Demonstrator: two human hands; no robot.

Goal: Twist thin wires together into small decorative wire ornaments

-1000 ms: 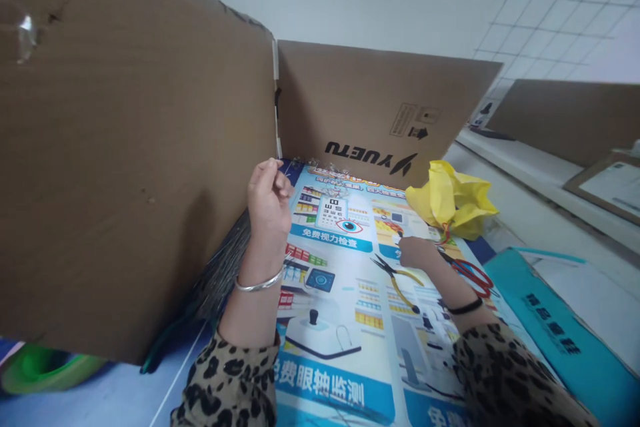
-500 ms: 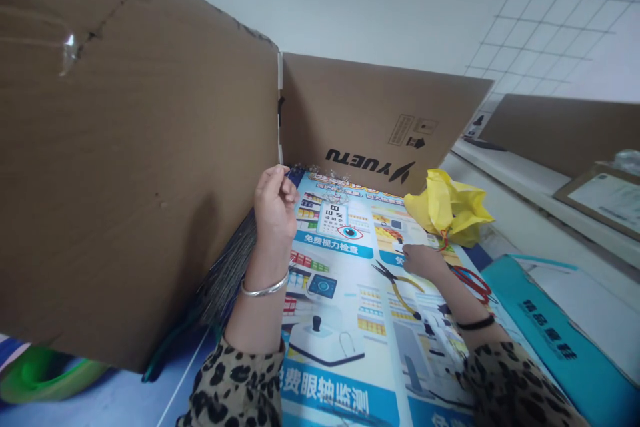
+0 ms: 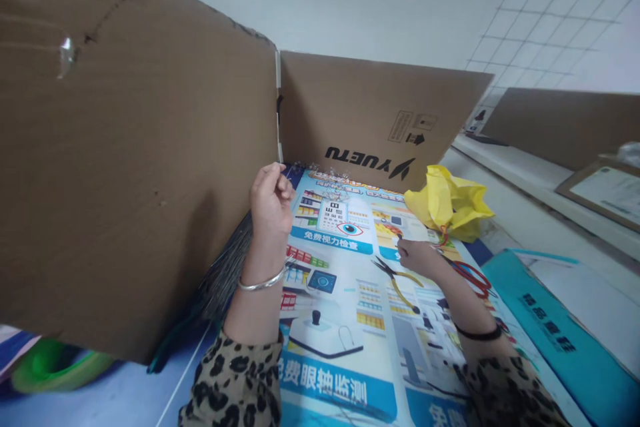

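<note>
My left hand (image 3: 273, 199) is raised beside the corner of the cardboard panels, its fingers curled into a pinch. Whatever lies between those fingertips is too small to make out. Low over the printed poster (image 3: 330, 280), my right hand (image 3: 419, 257) is closed, its fingers partly hidden from me; I cannot see what it holds. Just below it lie pliers (image 3: 399, 280) with yellow handles, jaws pointing up and left. A bundle of thin wires (image 3: 227, 273) rests left of my left forearm. Small clear, wiry pieces (image 3: 336, 183) are scattered at the poster's far end.
Tall cardboard panels stand at the left (image 3: 150, 147) and the back (image 3: 360, 107). On the right are a crumpled yellow bag (image 3: 450, 203), a red-handled tool (image 3: 473, 278) and a teal box (image 3: 545, 320). A green tape roll (image 3: 60, 373) sits low on the left.
My left hand has shifted very slightly left and up. My right hand has moved slightly left. Both stay closed, and the objects on the poster lie as before.
</note>
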